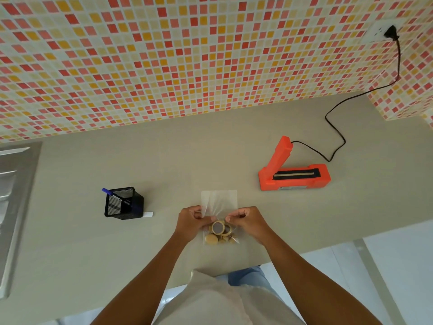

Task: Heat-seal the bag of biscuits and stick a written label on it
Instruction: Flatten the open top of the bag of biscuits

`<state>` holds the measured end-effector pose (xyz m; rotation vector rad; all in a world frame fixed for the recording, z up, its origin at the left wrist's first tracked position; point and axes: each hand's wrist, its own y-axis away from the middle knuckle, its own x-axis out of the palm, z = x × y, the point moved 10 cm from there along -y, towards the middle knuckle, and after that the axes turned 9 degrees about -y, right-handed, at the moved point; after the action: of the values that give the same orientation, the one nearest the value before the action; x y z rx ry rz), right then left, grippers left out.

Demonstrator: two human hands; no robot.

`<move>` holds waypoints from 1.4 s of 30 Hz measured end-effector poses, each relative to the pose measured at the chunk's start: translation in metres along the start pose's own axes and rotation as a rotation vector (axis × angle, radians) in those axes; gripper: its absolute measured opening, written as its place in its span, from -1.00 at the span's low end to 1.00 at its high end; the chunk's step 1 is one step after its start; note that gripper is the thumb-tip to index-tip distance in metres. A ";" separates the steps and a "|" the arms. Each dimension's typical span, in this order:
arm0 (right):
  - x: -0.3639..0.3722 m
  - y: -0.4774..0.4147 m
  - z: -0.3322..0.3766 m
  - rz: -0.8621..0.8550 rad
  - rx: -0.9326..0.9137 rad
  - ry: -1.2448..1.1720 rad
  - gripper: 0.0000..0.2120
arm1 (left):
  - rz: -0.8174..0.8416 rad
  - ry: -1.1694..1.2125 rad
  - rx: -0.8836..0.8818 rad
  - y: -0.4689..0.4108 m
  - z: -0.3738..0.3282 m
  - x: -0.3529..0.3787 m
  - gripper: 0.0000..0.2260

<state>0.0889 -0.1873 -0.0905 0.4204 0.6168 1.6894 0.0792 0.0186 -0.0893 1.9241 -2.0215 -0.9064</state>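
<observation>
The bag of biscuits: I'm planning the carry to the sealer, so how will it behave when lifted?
Probably floppy: the bag is thin clear film, and its empty upper part shows creases. Likely bottom-heavy, since the biscuits bunch at one end. They may crack if squeezed.

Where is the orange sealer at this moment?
In the head view the sealer stands on the counter, right of and beyond the bag of biscuits, its lid raised, its cord running to the wall socket.
</observation>
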 end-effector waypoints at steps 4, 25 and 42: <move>-0.002 -0.008 -0.005 -0.062 0.033 0.152 -0.79 | -0.042 -0.037 -0.093 0.001 0.007 -0.002 -0.65; -0.006 -0.025 0.000 -0.166 0.166 0.595 -0.58 | -0.216 -0.785 -0.106 -0.011 -0.012 -0.021 -0.59; 0.031 -0.013 0.021 0.237 -0.480 0.852 -0.76 | -0.001 -0.868 0.588 -0.016 -0.027 0.013 -0.77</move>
<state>0.1050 -0.1522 -0.0832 -0.6325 0.7441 2.1543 0.1058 -0.0011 -0.0805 1.9736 -3.0542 -1.4542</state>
